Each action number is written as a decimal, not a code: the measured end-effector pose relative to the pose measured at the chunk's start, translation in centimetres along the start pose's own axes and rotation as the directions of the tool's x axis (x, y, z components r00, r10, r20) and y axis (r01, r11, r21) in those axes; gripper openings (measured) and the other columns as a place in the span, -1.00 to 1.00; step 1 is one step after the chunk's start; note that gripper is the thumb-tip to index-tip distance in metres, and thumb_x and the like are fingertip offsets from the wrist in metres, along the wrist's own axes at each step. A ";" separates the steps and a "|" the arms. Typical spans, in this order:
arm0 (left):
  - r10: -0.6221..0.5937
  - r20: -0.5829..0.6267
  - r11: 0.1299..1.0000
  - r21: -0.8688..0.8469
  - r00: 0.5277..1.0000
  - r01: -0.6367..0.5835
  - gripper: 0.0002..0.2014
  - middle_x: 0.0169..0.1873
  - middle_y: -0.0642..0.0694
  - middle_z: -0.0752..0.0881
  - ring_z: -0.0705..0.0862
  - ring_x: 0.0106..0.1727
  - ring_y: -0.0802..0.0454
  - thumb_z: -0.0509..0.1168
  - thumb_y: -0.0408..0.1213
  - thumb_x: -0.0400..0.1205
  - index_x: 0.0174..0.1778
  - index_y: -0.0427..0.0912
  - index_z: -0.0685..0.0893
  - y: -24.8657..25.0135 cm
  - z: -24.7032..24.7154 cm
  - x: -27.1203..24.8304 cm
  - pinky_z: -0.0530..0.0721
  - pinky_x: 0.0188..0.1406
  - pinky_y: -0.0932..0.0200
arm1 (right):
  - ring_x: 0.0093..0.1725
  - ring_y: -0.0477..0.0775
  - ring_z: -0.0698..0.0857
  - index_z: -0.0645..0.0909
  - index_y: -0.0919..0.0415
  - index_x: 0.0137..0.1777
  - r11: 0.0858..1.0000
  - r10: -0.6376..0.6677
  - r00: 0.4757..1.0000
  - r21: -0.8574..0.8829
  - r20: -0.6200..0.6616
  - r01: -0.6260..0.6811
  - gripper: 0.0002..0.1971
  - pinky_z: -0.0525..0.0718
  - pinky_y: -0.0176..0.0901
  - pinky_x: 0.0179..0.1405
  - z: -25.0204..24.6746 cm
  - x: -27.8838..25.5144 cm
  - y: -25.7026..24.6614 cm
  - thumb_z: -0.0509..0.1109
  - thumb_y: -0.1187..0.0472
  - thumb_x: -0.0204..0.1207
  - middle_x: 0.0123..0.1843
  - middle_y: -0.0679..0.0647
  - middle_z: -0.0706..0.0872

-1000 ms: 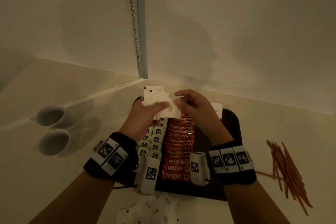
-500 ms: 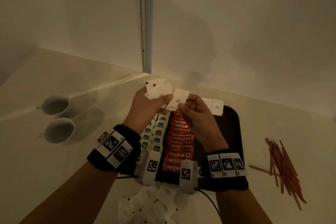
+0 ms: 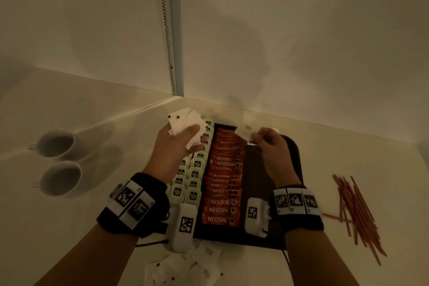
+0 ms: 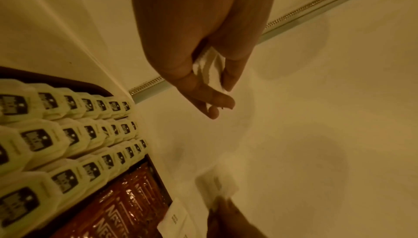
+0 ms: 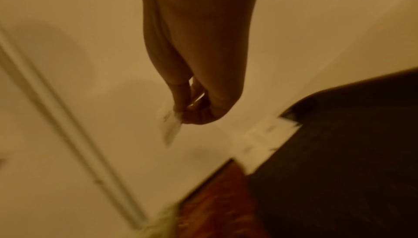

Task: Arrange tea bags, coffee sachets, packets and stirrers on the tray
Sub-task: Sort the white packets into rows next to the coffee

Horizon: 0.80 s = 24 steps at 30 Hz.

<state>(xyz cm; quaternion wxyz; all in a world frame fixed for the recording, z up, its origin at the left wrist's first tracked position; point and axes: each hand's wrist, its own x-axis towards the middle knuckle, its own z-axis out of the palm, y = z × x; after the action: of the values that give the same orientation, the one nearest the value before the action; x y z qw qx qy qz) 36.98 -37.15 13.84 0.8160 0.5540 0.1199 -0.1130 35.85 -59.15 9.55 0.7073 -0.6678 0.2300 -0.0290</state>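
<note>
A dark tray [image 3: 292, 158] holds rows of pale green tea bags [image 3: 193, 174] on its left and a column of orange coffee sachets [image 3: 222, 183] in the middle. My left hand [image 3: 176, 144] grips a bunch of white packets [image 3: 183, 123] above the tray's far left corner; the same bunch of white packets [image 4: 208, 66] shows between its fingers in the left wrist view. My right hand [image 3: 267, 144] pinches one white packet [image 3: 246, 132] over the tray's far end. A white packet [image 5: 267, 134] lies at the tray's far edge.
Two white cups [image 3: 58, 162] stand on the counter at the left. A pile of orange stirrers [image 3: 357, 211] lies right of the tray. Several loose white packets [image 3: 185, 264] lie in front of the tray's near edge. Walls meet in a corner close behind the tray.
My right hand has drawn one white packet out of the bunch in my left hand and carried it rightward over the tray's far end. The hands have moved apart.
</note>
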 end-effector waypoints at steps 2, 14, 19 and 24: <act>-0.009 -0.007 1.000 -0.004 1.000 0.009 -0.80 -0.18 -0.06 0.83 0.80 -0.20 -0.06 0.32 -0.42 0.61 0.10 -0.11 0.68 -0.1 -0.6 0.0 0.72 -0.41 0.27 | 0.07 0.18 0.72 0.59 0.21 -0.06 0.976 -0.014 0.987 -0.215 -0.162 -0.021 -0.96 0.72 -0.05 0.02 -2.2 2.7 2.0 0.35 0.34 0.56 0.09 0.21 0.73; -0.099 -0.018 0.994 -0.049 0.995 0.098 -0.80 -0.09 -0.16 0.79 0.78 -0.15 -0.16 0.27 -0.37 0.65 0.18 -0.22 0.66 -0.4 -1.0 0.6 0.72 -0.42 0.24 | 0.20 0.19 0.63 0.59 0.32 0.18 0.746 -0.014 0.978 -0.653 -0.210 -0.130 -0.78 0.50 -0.18 0.06 -4.1 7.5 6.0 0.37 0.32 0.55 0.21 0.23 0.68; -0.168 0.010 0.970 -0.178 0.986 0.167 -0.82 0.03 -0.30 0.71 0.74 -0.09 -0.26 0.10 -0.42 0.68 0.06 -0.18 0.60 0.0 -1.0 0.6 0.74 -0.44 0.22 | 0.15 0.20 0.64 0.59 0.34 0.15 0.745 -0.034 0.969 -0.652 -0.244 -0.138 -0.80 0.52 -0.19 0.00 -3.4 7.9 6.2 0.36 0.33 0.55 0.16 0.26 0.68; -0.171 0.056 0.955 -0.237 0.984 0.179 -0.81 -0.05 -0.23 0.79 0.80 -0.11 -0.24 0.12 -0.41 0.70 0.12 -0.17 0.61 0.3 -1.0 0.5 0.77 -0.38 0.17 | 0.11 0.23 0.67 0.56 0.35 0.12 0.721 -0.079 0.963 -0.682 -0.258 -0.123 -0.80 0.62 -0.08 0.02 -2.9 7.6 5.8 0.37 0.31 0.55 0.08 0.26 0.69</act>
<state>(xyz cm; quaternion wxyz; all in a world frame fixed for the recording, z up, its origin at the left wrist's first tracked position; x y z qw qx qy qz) 37.44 -36.13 13.62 0.8661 0.4358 0.1670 -0.1792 40.08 -63.87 1.78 0.3690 -0.8702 0.3257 -0.0225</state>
